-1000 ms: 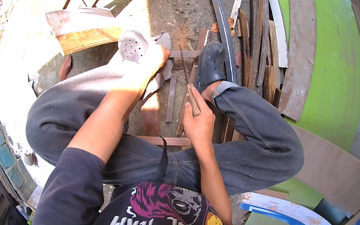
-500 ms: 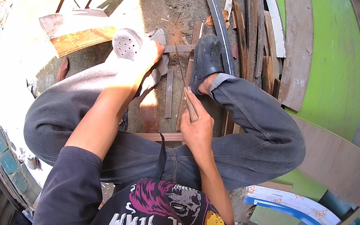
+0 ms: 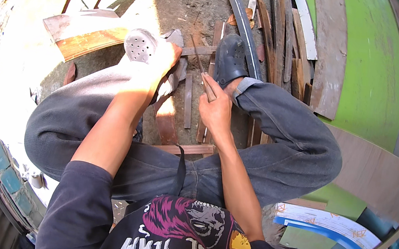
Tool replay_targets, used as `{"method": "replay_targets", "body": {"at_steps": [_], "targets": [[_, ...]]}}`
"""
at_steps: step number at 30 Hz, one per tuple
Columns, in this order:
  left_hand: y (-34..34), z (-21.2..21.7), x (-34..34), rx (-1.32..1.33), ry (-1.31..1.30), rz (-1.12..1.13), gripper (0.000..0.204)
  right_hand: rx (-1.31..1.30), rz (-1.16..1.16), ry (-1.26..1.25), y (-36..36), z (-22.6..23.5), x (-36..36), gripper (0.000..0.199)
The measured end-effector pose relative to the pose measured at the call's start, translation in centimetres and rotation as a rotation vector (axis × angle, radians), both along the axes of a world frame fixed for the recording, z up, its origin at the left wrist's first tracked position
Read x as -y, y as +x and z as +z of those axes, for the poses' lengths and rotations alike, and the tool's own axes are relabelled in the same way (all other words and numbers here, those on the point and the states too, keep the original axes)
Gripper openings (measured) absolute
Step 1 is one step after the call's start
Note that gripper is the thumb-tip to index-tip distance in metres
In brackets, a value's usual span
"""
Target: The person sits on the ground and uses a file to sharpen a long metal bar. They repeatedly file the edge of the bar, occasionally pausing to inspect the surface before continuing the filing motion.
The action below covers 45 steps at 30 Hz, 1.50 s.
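My left hand (image 3: 172, 56) is closed around the left end of a thin wooden strip (image 3: 205, 51), beside a grey clog (image 3: 140, 46) on my left foot. Its fingers are partly hidden by the back of the hand. In my right hand (image 3: 216, 112) is the wooden handle of a handsaw (image 3: 210, 90). The narrow blade, seen nearly edge-on, slants away to the left and crosses the strip close to my left hand. Next to the strip's right end is the dark clog (image 3: 231, 59) on my right foot.
Several long wood offcuts (image 3: 278, 38) lie at the far right, beside a green panel (image 3: 368, 67). A short slat (image 3: 188, 102) lies between my legs. Sunlit boards (image 3: 90, 41) lean at the left, and a white-and-blue curved piece (image 3: 339, 225) is at the near right.
My right hand has pushed the handsaw forward and slightly left, so its blade reaches farther past the strip. My left hand has stayed in place on the strip.
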<state>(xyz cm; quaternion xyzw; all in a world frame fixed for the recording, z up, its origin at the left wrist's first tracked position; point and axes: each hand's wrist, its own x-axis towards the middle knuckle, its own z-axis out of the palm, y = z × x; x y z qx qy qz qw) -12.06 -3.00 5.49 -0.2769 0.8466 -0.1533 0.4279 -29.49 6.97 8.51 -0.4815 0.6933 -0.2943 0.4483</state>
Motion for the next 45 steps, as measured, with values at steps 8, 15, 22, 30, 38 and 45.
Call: {"method": "replay_targets", "body": {"at_steps": [8, 15, 22, 30, 38, 45], "targets": [[0.3, 3.3, -0.4, -0.082, -0.088, -0.026, 0.028, 0.010, 0.013, -0.029, -0.6, 0.9, -1.7, 0.049], [1.6, 0.9, -0.1, -0.017, -0.265, -0.118, 0.028, 0.018, 0.065, -0.011, -0.3, 5.0, -4.9, 0.050], [-1.0, 6.1, -1.3, 0.087, -0.187, -0.154, 0.032, 0.088, -0.019, 0.079, 1.0, -0.2, 0.1, 0.049], [1.0, 3.4, -0.5, -0.139, -0.022, 0.086, 0.039, 0.004, 0.044, -0.002, 0.1, 0.8, -1.9, 0.049], [0.6, 5.7, -2.0, -0.228, -0.200, 0.003, 0.036, -0.007, 0.082, -0.085, -1.2, 3.7, -5.3, 0.049], [0.8, 3.1, -1.0, -0.220, -0.082, 0.058, 0.031, 0.000, 0.052, -0.028, -0.8, 0.6, -2.4, 0.049]]}}
